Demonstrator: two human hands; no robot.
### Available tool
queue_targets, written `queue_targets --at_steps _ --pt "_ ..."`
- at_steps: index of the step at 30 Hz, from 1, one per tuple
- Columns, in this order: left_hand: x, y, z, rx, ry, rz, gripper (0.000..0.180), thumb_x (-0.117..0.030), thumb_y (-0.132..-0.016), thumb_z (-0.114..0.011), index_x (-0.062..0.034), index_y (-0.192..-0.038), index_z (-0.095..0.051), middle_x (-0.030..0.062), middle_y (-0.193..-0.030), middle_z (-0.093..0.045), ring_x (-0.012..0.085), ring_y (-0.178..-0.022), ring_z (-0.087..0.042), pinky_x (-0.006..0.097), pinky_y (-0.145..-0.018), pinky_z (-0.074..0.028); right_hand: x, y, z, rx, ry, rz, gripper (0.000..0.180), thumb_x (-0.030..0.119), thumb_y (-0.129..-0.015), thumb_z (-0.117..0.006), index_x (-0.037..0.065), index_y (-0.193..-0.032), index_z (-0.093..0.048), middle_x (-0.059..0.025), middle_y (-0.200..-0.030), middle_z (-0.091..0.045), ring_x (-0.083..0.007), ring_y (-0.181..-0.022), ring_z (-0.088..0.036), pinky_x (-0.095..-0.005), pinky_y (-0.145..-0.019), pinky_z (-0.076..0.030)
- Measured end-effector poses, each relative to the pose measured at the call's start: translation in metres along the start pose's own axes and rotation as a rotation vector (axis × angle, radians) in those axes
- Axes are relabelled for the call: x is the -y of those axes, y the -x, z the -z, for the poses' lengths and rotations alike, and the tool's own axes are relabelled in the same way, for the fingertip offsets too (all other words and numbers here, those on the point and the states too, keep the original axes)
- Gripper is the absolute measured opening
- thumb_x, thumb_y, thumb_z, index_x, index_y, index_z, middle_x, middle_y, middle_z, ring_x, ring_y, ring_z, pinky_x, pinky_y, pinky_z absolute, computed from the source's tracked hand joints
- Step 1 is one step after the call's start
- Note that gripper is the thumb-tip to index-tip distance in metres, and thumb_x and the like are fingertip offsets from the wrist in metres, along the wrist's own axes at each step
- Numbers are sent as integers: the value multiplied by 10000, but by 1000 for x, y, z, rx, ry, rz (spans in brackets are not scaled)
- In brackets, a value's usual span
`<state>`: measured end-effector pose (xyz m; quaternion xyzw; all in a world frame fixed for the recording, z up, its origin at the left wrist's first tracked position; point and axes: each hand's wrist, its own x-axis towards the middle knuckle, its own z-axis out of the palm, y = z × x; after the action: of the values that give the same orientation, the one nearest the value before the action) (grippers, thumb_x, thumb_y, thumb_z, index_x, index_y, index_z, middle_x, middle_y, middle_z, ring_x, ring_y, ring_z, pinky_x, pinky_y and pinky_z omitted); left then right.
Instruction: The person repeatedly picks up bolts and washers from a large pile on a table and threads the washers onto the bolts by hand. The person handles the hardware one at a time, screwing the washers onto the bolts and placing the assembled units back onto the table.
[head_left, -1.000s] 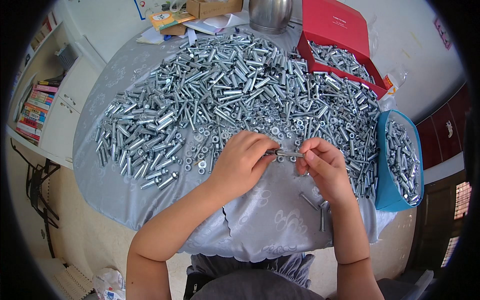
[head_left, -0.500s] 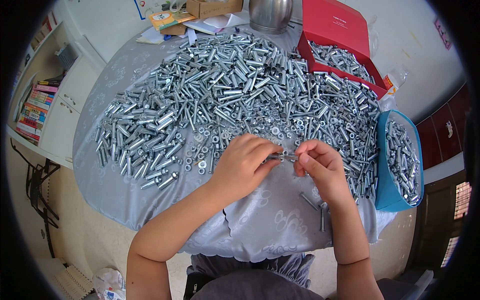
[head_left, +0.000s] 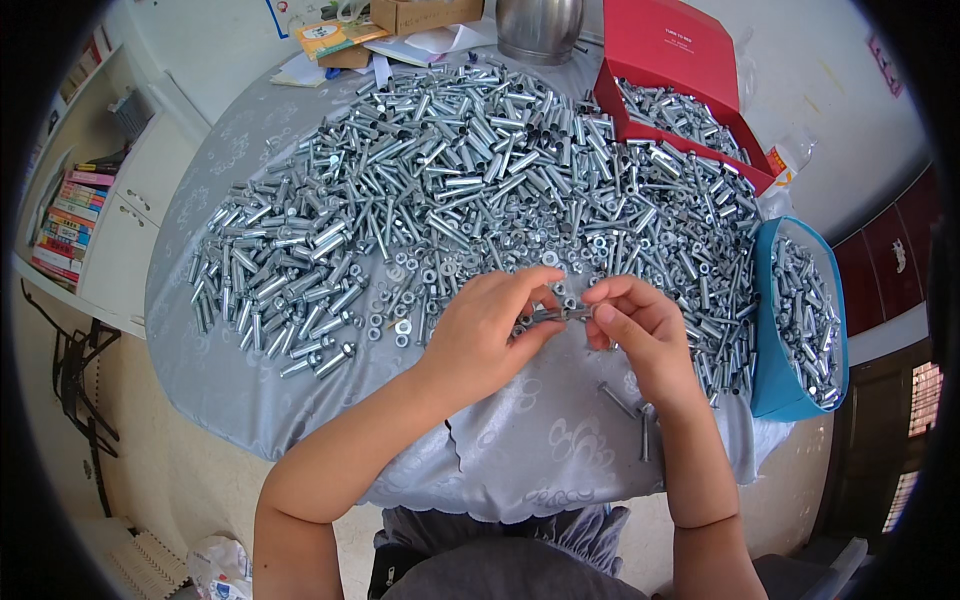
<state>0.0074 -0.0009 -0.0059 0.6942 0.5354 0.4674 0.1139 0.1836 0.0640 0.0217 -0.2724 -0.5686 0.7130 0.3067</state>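
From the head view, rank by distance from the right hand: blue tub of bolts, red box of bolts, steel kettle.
From the right hand:
1. Blue tub of bolts, to its right.
2. Red box of bolts, far right.
3. Steel kettle, top centre.

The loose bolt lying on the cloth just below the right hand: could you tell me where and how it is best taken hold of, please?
Pinch the loose bolt at mid-shank, coming straight down from above. It lies flat and slanted on bare grey cloth, apart from the big pile, so its long sides are free. A second bolt lies close by, just below the right hand.
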Motion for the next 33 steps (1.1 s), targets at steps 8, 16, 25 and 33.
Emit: queue_targets --at_steps 8,16,25,33 --pt "-3 0 0 11 73 47 428 -78 -694 -680 -92 -1084 -503 29 -821 -608 187 -713 -554 312 -664 -432 -5 1 -1 53 31 12 144 31 -829 -569 -10 -967 -553 -34 -850 -570 -86 -745 -532 -218 -665 -440" --pt "-7 -2 6 32 8 -4 418 -40 -699 -670 -102 -1095 -551 38 -843 -606 155 -709 -549 279 -668 -436 -8 -1 -4 -119 122 31 134 56 -832 -571 9 -952 -534 -9 -824 -558 -63 -717 -509 -195 -621 -410" --pt "4 -11 22 -232 775 436 268 -108 -849 -572 7 -1091 -561 63 -915 -622 81 -800 -562 205 -732 -438 -19 -12 2 -181 1007 480 105 56 -741 -630 48 -845 -634 -46 -776 -560 -199 -708 -529 -292 -638 -427" --pt "12 -11 25 -211 1126 743 324 -160 -850 -578 20 -1115 -535 65 -903 -616 96 -761 -553 253 -760 -455 -25 -13 -2 -36 1320 573 238 117 -683 -668 142 -919 -679 -49 -896 -540 -235 -834 -508 -341 -720 -433"
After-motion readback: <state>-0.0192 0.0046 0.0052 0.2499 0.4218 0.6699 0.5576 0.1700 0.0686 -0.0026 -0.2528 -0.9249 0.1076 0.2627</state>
